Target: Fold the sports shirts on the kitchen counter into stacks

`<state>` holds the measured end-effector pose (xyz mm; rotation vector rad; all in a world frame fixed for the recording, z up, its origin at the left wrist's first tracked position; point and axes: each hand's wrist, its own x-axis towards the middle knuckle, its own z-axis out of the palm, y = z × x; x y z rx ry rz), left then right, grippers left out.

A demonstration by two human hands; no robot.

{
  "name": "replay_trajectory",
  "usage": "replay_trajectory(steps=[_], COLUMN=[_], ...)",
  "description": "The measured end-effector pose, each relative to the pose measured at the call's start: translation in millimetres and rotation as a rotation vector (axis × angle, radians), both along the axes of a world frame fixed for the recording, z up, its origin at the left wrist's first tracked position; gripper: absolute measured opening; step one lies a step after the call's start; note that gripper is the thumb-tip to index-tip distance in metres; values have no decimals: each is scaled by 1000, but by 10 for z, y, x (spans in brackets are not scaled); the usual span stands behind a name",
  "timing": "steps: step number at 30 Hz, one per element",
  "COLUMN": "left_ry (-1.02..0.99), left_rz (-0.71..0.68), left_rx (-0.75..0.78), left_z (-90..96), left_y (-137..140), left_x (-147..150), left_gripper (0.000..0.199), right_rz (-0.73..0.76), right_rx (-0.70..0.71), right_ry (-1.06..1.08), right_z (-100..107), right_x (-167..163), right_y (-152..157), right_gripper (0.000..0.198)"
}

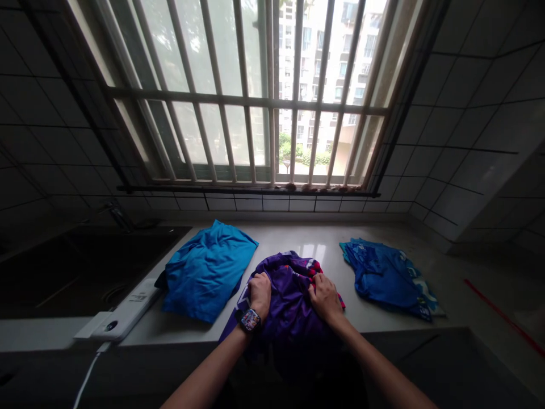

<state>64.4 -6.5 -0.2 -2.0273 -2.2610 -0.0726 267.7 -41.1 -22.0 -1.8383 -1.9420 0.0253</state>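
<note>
While our left hand and right hand grip the purple cloth below the window, we judge it light, soft and rather slippery. Its bunched sides probably give us the surest hold.

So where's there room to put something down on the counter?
There's bare white counter behind the purple cloth, toward the window, and between that cloth and the folded blue clothes on the right. It's crowded in the middle, where the left hand and right hand hold that cloth, and left, where loose blue cloth sits beside a white device.
</note>
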Motion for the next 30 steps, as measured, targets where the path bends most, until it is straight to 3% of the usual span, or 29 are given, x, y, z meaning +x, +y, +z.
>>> replay_trajectory(steps=[9, 16, 23, 25, 30], left_ry=[-65, -120, -43, -34, -28], left_rz=[-20, -98, -216, -229, -228], left_rx=[31, 106, 53, 45, 24], left_z=[-15, -39, 56, 70, 68], left_y=[33, -29, -31, -27, -31], left_x=[-45, -126, -217, -246, -325], left_gripper=[40, 38, 54, 49, 48], right_rz=[-9, 7, 350, 331, 126], right_rx=[-35, 19, 11, 24, 115], right_ry=[22, 55, 149, 169, 209], right_z=[75, 24, 23, 9, 75], right_x=[-11, 20, 83, 98, 152], right_y=[-23, -14, -27, -27, 70], right_gripper=[24, 20, 27, 31, 51])
